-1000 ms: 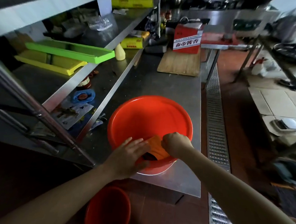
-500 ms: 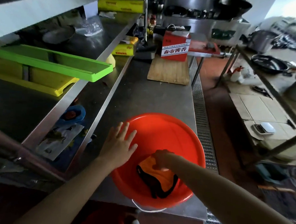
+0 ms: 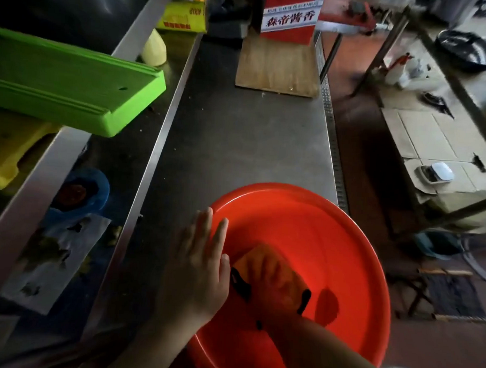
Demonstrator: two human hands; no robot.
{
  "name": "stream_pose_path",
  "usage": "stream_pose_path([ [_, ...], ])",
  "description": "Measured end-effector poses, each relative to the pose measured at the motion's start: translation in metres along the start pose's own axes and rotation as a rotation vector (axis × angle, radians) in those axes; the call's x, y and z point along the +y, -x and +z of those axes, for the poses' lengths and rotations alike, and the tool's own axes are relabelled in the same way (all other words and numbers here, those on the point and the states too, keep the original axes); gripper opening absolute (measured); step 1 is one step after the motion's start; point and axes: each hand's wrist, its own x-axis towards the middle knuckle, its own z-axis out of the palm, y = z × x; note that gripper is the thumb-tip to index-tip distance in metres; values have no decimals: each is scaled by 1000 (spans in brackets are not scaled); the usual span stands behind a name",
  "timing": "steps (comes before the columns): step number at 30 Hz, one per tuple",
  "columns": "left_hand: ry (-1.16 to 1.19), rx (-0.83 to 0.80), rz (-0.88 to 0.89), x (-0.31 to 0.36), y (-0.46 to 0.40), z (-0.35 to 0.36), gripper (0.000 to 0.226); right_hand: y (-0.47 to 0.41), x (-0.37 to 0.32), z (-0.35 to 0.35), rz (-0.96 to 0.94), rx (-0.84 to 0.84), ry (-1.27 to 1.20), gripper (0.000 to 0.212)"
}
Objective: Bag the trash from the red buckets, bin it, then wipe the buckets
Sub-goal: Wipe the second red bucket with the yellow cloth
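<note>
A wide red bucket [image 3: 332, 233] stands at the near end of the steel counter [image 3: 239, 133]. My left hand [image 3: 201, 263] lies flat with straight fingers over the bucket's left rim. Inside the bucket my right hand [image 3: 273, 286] presses an orange cloth with black edging [image 3: 253, 259] against the left inner wall, fingers spread flat on it. The cloth's lower part is hidden under that hand.
A wooden board [image 3: 276, 67] with a red carton [image 3: 290, 14] sits at the counter's far end. On the left shelf lie a green tray [image 3: 72, 90] and a yellow tray [image 3: 7, 149]. A floor drain grate [image 3: 333, 149] runs along the counter's right side.
The view has dropped closer to the bucket. My right hand has gone from the near rim down into the bucket with the cloth. My left hand has shifted along the left rim.
</note>
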Motion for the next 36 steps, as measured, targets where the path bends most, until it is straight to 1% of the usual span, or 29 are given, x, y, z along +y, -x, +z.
stream_pose_path([
  [1,-6,-6,2,1,0,0,60,-3,-4,4,15,-28,-17,72],
  [3,-12,-24,7,2,1,-3,60,-10,-12,10,-38,-133,-19,69],
  [5,-6,-37,12,2,1,-6,59,-16,-20,12,-204,-161,-71,76],
  [6,-8,-44,12,3,1,-8,59,-15,-24,12,-299,-160,-57,78],
  [8,-17,-59,-2,3,1,-10,59,-15,-28,11,-431,-176,26,78],
  [10,-31,-69,-26,2,2,-11,60,-24,-18,7,-486,-197,153,70],
  [11,-39,-71,-30,2,2,-11,61,-29,-6,1,-476,-193,204,65],
  [12,-43,-74,-28,1,2,-11,62,-35,9,-4,-430,-177,203,61],
  [14,-36,-79,-18,2,2,-11,63,-44,35,-14,-293,-121,99,58],
  [15,-34,-81,-18,3,2,-11,63,-45,40,-16,-255,-100,73,59],
  [16,-35,-85,-21,3,1,-10,63,-44,36,-15,-227,-103,66,60],
  [18,-41,-91,-34,4,0,-9,61,-39,11,-8,-194,-176,-13,62],
  [20,-52,-97,-40,4,-1,-8,60,-27,-20,7,-283,-258,-33,72],
  [22,-63,-96,-34,3,1,-8,59,-16,-33,22,-419,-259,35,82],
  [23,-67,-98,-33,3,2,-8,59,-18,-30,23,-456,-267,70,81],
  [24,-70,-99,-35,2,3,-9,59,-25,-20,19,-464,-281,102,75],
  [25,-72,-100,-36,1,3,-9,59,-32,-8,12,-437,-293,114,67],
  [26,-72,-103,-33,0,2,-9,59,-39,6,6,-359,-283,91,62],
  [28,-51,-105,-26,1,1,-10,59,-42,30,-4,-124,-197,-29,57],
  [29,-41,-103,-24,1,0,-10,58,-38,32,-6,-63,-185,-69,57],
  [30,-37,-107,-24,2,-1,-10,58,-32,24,-5,-75,-209,-87,60],
  [33,-35,-117,-32,5,-2,-12,58,-6,-29,10,-309,-314,-51,74],
  [34,-31,-114,-34,5,-2,-12,58,-2,-37,16,-339,-337,-53,76],
  [35,-28,-114,-33,5,-2,-12,58,-3,-38,17,-347,-344,-83,75],
  [36,-29,-109,-31,3,-1,-12,58,-8,-30,12,-366,-354,-59,72],
])
